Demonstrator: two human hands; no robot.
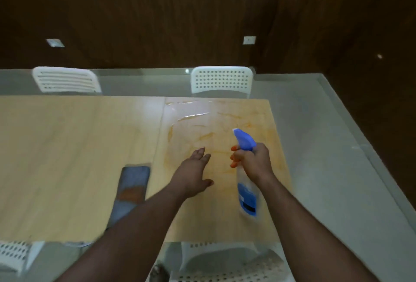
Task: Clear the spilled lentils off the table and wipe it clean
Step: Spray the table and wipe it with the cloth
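Observation:
The light wooden table point(67, 146) carries orange smears point(202, 137) and wet streaks point(193, 116) on its right part. My right hand point(254, 160) grips a clear spray bottle point(247, 194) with a blue trigger head, nozzle pointing toward the far side of the table. My left hand point(193, 173) hovers flat over the smeared area, fingers straight, holding nothing. A blue cloth point(132, 189) with an orange stain lies on the table to the left of my left arm. No loose lentils are visible.
Two white chairs point(221, 80) stand at the far side of the table. Another white chair point(225, 261) sits below the near edge. Grey floor point(337, 169) runs along the table's right side. A dark wooden wall stands behind.

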